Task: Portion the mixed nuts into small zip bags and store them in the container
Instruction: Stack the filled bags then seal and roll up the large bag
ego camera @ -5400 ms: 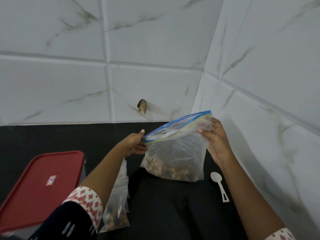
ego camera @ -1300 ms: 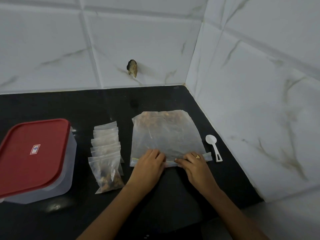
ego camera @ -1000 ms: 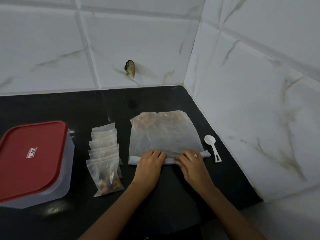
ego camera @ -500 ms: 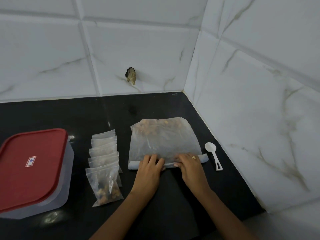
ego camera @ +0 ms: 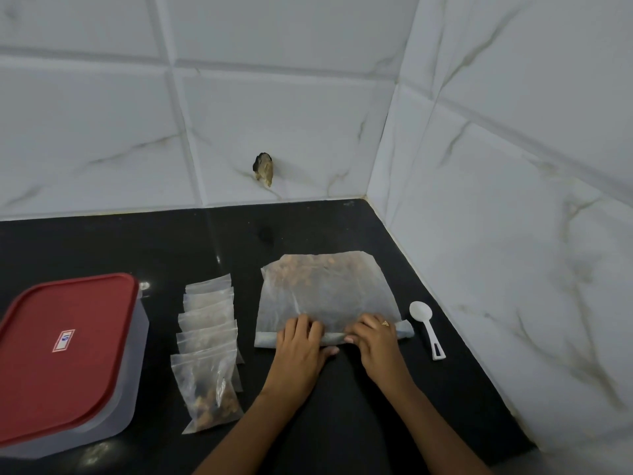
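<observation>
A large clear zip bag (ego camera: 325, 293) lies flat on the black counter, its mixed nuts bunched at the far end. Its near zip edge is rolled into a thin tube. My left hand (ego camera: 298, 344) and my right hand (ego camera: 375, 337) both press on that roll, fingers curled over it. To the left, several small zip bags (ego camera: 209, 341) with nuts overlap in a row toward me; the nearest small bag (ego camera: 209, 392) shows the most nuts. The container (ego camera: 68, 361), clear with a red lid on, stands at the far left.
A white plastic spoon (ego camera: 426, 325) lies right of the big bag, close to the tiled right wall (ego camera: 513, 234). The black counter (ego camera: 137, 241) meets the tiled back wall, where a small brown lump (ego camera: 263, 169) sticks out.
The big bag, held upright and open earlier, now lies flat. Over the last second both hands have rolled its near edge a little farther away from me.
</observation>
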Available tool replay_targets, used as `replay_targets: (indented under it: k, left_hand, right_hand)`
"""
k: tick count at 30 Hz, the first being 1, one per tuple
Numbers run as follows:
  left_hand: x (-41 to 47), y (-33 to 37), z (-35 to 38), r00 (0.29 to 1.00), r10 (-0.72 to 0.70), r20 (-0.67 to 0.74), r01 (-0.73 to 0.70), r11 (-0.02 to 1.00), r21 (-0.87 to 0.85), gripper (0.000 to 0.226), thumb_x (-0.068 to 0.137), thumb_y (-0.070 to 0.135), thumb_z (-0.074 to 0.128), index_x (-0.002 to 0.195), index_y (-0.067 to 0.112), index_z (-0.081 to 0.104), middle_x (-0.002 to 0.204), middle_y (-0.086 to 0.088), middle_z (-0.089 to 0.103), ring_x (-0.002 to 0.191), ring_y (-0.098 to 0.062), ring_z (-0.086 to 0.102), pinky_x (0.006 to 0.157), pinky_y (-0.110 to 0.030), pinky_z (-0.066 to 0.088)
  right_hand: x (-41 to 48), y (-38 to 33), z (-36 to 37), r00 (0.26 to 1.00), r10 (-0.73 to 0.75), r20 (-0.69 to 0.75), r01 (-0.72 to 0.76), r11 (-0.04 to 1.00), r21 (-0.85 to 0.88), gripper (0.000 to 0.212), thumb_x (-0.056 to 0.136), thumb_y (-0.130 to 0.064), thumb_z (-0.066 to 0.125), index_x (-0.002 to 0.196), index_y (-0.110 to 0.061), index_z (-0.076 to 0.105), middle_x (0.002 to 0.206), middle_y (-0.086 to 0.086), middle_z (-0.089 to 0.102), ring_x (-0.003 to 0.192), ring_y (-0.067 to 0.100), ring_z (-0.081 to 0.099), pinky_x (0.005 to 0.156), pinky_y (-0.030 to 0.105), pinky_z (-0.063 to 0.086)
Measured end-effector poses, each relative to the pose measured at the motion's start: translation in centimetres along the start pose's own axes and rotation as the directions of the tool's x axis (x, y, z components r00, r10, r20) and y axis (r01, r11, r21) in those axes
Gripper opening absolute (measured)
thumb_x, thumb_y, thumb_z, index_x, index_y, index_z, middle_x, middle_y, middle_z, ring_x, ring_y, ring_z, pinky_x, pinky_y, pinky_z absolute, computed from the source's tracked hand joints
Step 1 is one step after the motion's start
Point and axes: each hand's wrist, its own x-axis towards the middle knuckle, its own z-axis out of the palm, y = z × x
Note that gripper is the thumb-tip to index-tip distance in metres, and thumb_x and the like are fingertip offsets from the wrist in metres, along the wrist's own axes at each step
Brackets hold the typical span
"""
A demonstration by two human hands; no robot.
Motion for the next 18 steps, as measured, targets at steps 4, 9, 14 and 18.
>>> replay_targets:
  k: [4,9,14,18]
  left_hand:
    - [0.3,-0.2,0.3,1.0,-0.013,-0.018,0.013,1.0,-0.001,0.035,0.057,0.031,0.086,0.074,0.021,0.057,0.085,0.001,0.059,0.07,-0.014,0.057,0.059,-0.024,0.048]
    - [1.6,-0.1,0.1,0.999,-0.051,0.007,0.051,0.996,-0.077,0.016,0.093,0.023,0.051,0.107,0.022,0.058,0.115,0.006,0.051,0.103,-0.014,0.047,0.083,-0.022,0.028]
    - [1.7,-0.5,0.1,0.999,-0.048,-0.022,0.046,0.996,-0.077,0.018,0.074,0.031,0.075,0.085,0.026,0.06,0.087,0.01,0.062,0.077,-0.008,0.058,0.071,-0.023,0.047]
    - [1.6,-0.4,0.5,0.999,0.013,-0.039,-0.014,0.999,-0.029,0.035,0.057,0.037,0.085,0.076,0.027,0.057,0.08,0.008,0.059,0.071,-0.009,0.058,0.062,-0.022,0.052]
  right_hand:
    - [-0.5,-0.4,-0.2,0.994,0.09,0.064,-0.095,0.991,0.093,0.022,0.084,-0.014,0.054,0.104,-0.025,0.055,0.087,-0.02,0.05,0.09,0.006,0.046,0.083,0.031,0.035]
    - [-1.0,-0.5,0.0,1.0,0.022,-0.003,-0.022,0.986,-0.166,0.021,0.079,-0.048,0.048,0.093,-0.034,0.054,0.102,-0.011,0.052,0.096,0.008,0.04,0.086,0.029,0.027]
    - [-0.2,-0.5,0.2,1.0,0.018,0.005,-0.016,0.96,-0.278,0.009,0.07,-0.025,0.061,0.074,-0.033,0.061,0.085,-0.014,0.055,0.081,0.007,0.054,0.081,0.021,0.027]
    - [0.7,-0.4,-0.1,0.997,0.061,0.049,-0.052,0.984,-0.173,0.014,0.068,-0.017,0.061,0.074,-0.029,0.066,0.076,-0.012,0.061,0.076,0.011,0.063,0.074,0.02,0.034]
